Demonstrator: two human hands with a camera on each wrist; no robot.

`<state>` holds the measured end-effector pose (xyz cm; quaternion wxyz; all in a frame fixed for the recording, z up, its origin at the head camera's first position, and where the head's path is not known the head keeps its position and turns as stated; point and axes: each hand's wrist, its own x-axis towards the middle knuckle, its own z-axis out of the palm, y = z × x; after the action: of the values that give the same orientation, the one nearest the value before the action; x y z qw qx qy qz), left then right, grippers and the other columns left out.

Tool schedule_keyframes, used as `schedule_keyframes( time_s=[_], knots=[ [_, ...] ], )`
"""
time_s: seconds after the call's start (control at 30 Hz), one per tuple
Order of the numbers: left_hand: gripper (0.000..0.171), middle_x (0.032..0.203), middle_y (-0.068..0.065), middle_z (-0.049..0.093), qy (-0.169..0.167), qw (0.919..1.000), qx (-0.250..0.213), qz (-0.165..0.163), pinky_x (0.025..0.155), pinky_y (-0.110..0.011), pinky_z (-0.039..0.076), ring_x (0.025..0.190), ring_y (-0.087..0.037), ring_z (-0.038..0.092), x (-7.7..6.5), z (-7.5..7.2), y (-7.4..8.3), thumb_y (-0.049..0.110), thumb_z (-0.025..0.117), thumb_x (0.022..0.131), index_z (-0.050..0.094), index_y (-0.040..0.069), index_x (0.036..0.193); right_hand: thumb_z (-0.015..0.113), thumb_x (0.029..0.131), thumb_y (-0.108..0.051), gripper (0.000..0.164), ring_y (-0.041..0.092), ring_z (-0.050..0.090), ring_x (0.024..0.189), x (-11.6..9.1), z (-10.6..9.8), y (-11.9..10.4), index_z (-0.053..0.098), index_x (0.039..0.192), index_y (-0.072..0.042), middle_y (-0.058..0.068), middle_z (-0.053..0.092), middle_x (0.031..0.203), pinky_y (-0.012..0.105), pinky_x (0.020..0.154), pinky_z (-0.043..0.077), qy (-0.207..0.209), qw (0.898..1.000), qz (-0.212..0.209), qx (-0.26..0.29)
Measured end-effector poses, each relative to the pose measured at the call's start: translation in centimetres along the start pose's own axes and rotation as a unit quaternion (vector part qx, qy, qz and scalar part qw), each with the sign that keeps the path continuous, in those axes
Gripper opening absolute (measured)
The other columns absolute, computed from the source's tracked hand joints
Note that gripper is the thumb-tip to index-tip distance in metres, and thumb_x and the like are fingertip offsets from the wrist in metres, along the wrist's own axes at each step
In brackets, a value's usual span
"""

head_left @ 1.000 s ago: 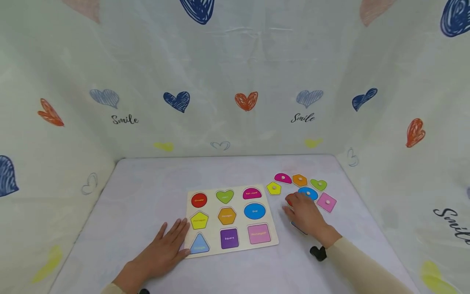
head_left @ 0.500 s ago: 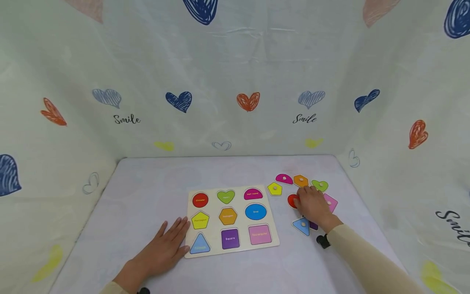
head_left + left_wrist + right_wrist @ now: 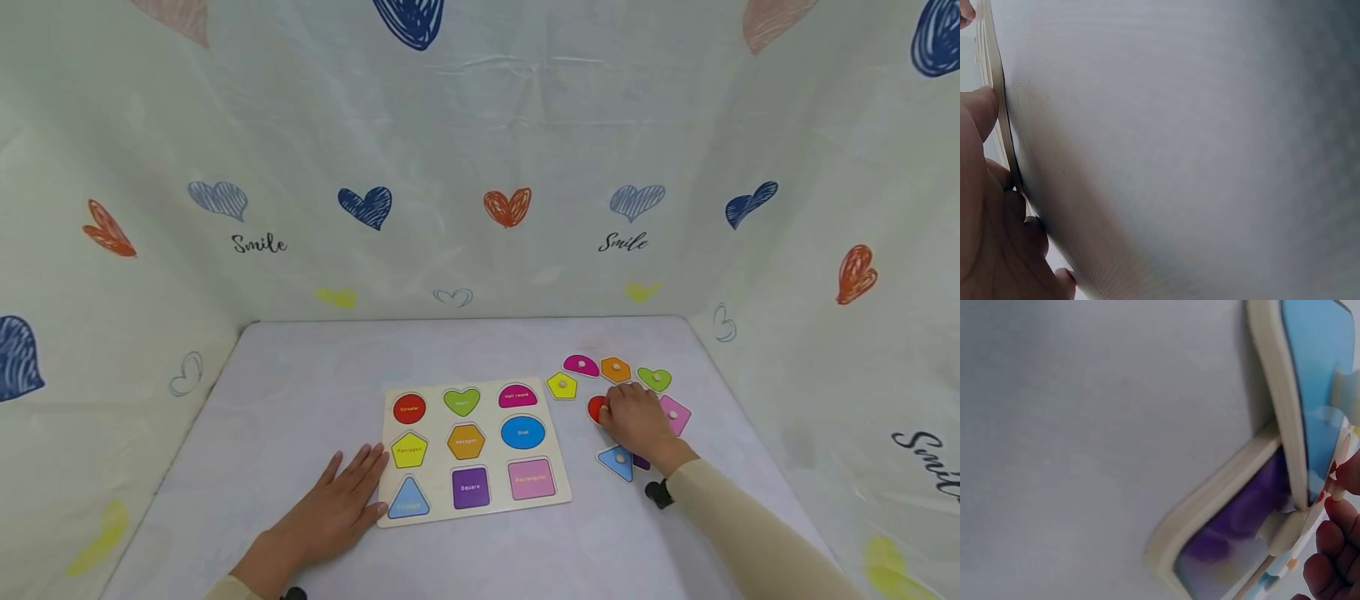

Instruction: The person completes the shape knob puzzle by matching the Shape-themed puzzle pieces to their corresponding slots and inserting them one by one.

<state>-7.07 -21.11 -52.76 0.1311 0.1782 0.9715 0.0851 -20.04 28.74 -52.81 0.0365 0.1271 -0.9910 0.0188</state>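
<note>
My right hand [image 3: 637, 423] is among loose knobbed puzzle pieces, its thumb and finger pinching the small knob of the red circle piece [image 3: 595, 408]. The hand hides part of that circle and the blue oval. In the right wrist view, a blue triangle piece [image 3: 1319, 369] overlaps a purple square piece [image 3: 1229, 522], just below the hand. My left hand [image 3: 333, 508] lies flat on the table, fingers spread, touching the left edge of the puzzle board [image 3: 438, 483]. The board bears coloured printed shapes with names.
Around the right hand lie a yellow pentagon [image 3: 562, 386], a magenta half round [image 3: 581, 365], an orange hexagon [image 3: 616, 369], a green heart [image 3: 654, 379] and a pink rectangle [image 3: 676, 415]. A white cloth covers the table [image 3: 337, 358]; a heart-printed curtain [image 3: 450, 258] stands behind.
My right hand has shifted right from over the triangle, uncovering it and covering the oval, then slightly left to the red circle. The left hand and board have stayed put.
</note>
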Motion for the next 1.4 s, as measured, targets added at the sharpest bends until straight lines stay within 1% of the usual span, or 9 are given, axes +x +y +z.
schedule_keyframes(
  time_s=[0.2,0.37,0.5,0.57,0.67,0.83,0.93,1.17,1.4],
  knots=[
    [0.080,0.174,-0.007,0.030,-0.002,1.0000,-0.001,-0.003,0.131,-0.064,0.011,0.163,-0.032,0.021,-0.1,0.0,0.0,0.054,0.056,0.105,0.032,0.009,0.166,0.073,0.096,-0.022,0.023,0.032,0.058,0.092,0.5,-0.6,-0.4,0.066,0.100,-0.001,0.012,0.066,0.093,0.055,0.089,0.056,0.030,0.999,-0.007,0.012],
    [0.080,0.175,-0.006,0.029,-0.004,1.0000,0.002,-0.004,0.131,-0.063,0.010,0.164,-0.031,0.021,0.1,0.1,-0.1,0.054,0.056,0.105,0.031,0.009,0.167,0.072,0.096,-0.021,0.019,0.031,0.057,0.091,1.6,-1.7,-1.8,0.064,0.094,-0.003,0.010,0.064,0.089,0.052,0.086,0.055,0.050,0.998,-0.020,0.019],
    [0.080,0.174,-0.007,0.029,-0.004,1.0000,-0.003,-0.003,0.131,-0.064,0.010,0.163,-0.031,0.021,0.1,0.1,-0.2,0.053,0.056,0.105,0.031,0.009,0.166,0.075,0.094,-0.022,0.021,0.033,0.060,0.096,3.0,-2.6,-4.0,0.063,0.092,-0.004,0.011,0.067,0.091,0.053,0.090,0.055,0.054,0.998,-0.035,0.015],
    [0.080,0.174,-0.007,0.029,-0.005,1.0000,-0.005,-0.004,0.131,-0.063,0.010,0.163,-0.031,0.021,0.1,0.0,-0.2,0.053,0.056,0.105,0.031,0.009,0.166,0.076,0.094,-0.023,0.023,0.032,0.061,0.097,3.7,-2.8,-5.3,0.065,0.095,-0.004,0.011,0.069,0.094,0.051,0.091,0.055,0.053,0.997,-0.046,0.014],
    [0.079,0.174,-0.008,0.030,-0.006,1.0000,-0.007,-0.003,0.131,-0.063,0.012,0.163,-0.032,0.022,0.1,0.0,-0.2,0.052,0.056,0.105,0.032,0.009,0.166,0.078,0.094,-0.027,0.027,0.029,0.059,0.095,4.6,-3.0,-7.4,0.067,0.102,-0.003,0.010,0.069,0.096,0.046,0.089,0.054,0.047,0.997,-0.061,0.012],
    [0.079,0.174,-0.006,0.031,-0.010,0.9998,-0.015,-0.006,0.131,-0.062,0.012,0.163,-0.031,0.022,0.1,0.1,-0.2,0.054,0.056,0.105,0.033,0.010,0.166,0.079,0.095,-0.031,0.033,0.028,0.061,0.103,5.7,-3.0,-10.4,0.068,0.112,-0.004,0.010,0.070,0.104,0.047,0.093,0.055,0.040,0.995,-0.087,-0.002],
    [0.079,0.174,-0.005,0.030,-0.010,0.9999,-0.012,-0.006,0.131,-0.062,0.012,0.163,-0.030,0.022,0.2,0.2,-0.2,0.055,0.056,0.105,0.032,0.010,0.166,0.080,0.095,-0.032,0.035,0.027,0.061,0.105,6.2,-3.0,-11.8,0.067,0.114,-0.005,0.010,0.070,0.106,0.046,0.093,0.056,0.040,0.994,-0.099,-0.009],
    [0.080,0.175,-0.005,0.029,-0.001,1.0000,0.005,-0.001,0.131,-0.062,0.012,0.164,-0.029,0.021,0.4,0.4,-0.3,0.056,0.054,0.105,0.031,0.010,0.167,0.079,0.095,-0.034,0.035,0.026,0.062,0.105,7.0,-2.8,-14.4,0.068,0.114,-0.007,0.009,0.071,0.108,0.040,0.090,0.054,0.045,0.991,-0.122,-0.018],
    [0.080,0.174,-0.006,0.029,-0.002,1.0000,-0.006,-0.004,0.131,-0.062,0.011,0.164,-0.030,0.021,0.3,0.2,-0.1,0.055,0.056,0.105,0.032,0.010,0.166,0.075,0.099,-0.033,0.031,0.023,0.058,0.096,7.4,-2.3,-16.0,0.069,0.111,-0.006,0.006,0.068,0.099,0.036,0.083,0.050,0.060,0.987,-0.152,0.003]
  ],
)
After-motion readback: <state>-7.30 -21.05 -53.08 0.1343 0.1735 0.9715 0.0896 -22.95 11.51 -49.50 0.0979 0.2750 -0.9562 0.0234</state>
